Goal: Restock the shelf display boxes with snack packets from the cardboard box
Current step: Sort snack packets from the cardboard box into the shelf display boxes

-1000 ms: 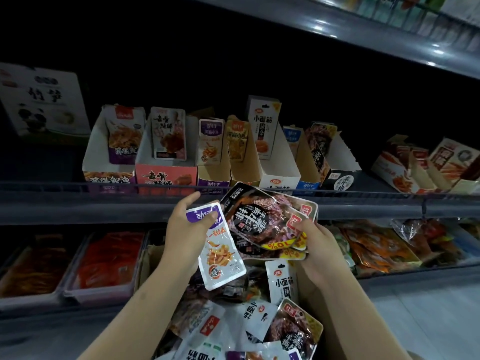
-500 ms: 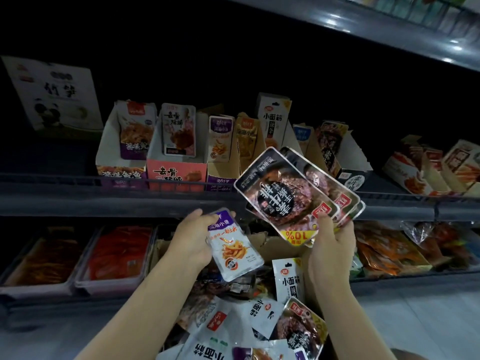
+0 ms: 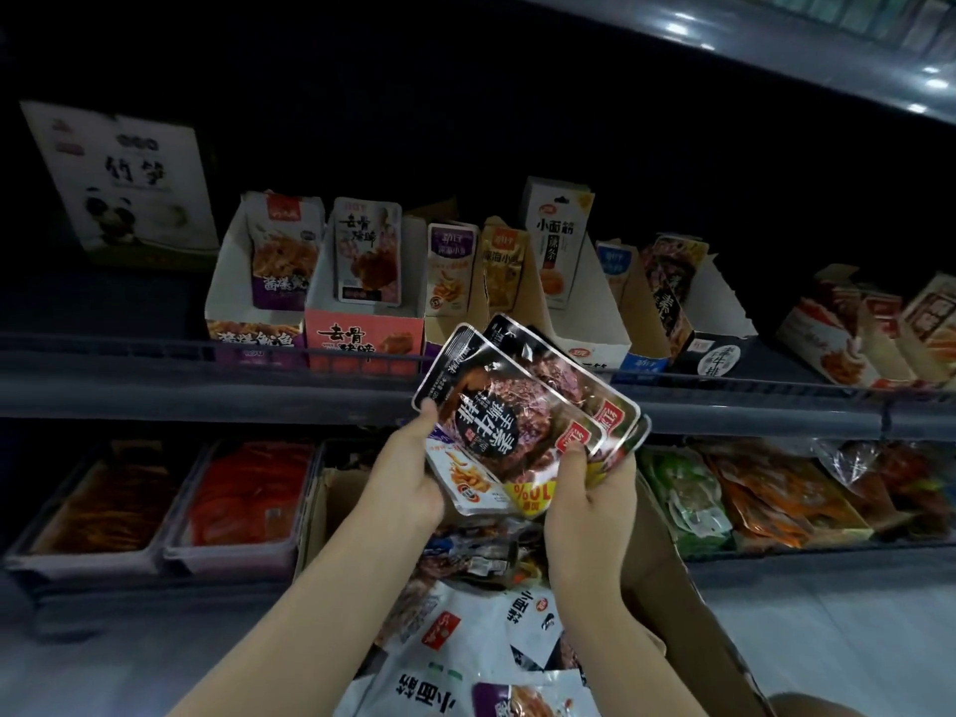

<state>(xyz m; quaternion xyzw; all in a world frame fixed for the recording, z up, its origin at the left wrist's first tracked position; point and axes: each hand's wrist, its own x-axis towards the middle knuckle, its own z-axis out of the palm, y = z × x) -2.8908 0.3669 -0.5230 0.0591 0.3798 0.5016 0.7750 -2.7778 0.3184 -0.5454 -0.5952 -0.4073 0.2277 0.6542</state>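
Note:
My right hand [image 3: 589, 501] grips a fanned stack of dark meat-picture packets [image 3: 522, 406] by their lower edge, in front of the shelf rail. My left hand [image 3: 408, 483] holds a white and purple fish-snack packet [image 3: 468, 481], which lies partly under the dark stack; its thumb touches the stack's left edge. Below my arms stands the open cardboard box [image 3: 688, 613], filled with mixed snack packets [image 3: 465, 628]. On the shelf above stands a row of display boxes: a pink one [image 3: 362, 336], a white one [image 3: 595, 338] and a black one [image 3: 716, 354].
A metal rail [image 3: 155, 349] runs along the shelf front. A panda-print box [image 3: 124, 178] stands at the far left. The lower shelf holds trays of red snacks [image 3: 243, 494] and loose green and orange bags [image 3: 750, 494]. Another shelf edge [image 3: 776, 49] overhangs at the top right.
My left hand with the white and purple packet moved right and up, meeting the dark stack. The right hand brought the stack down and left, so both hands are now together.

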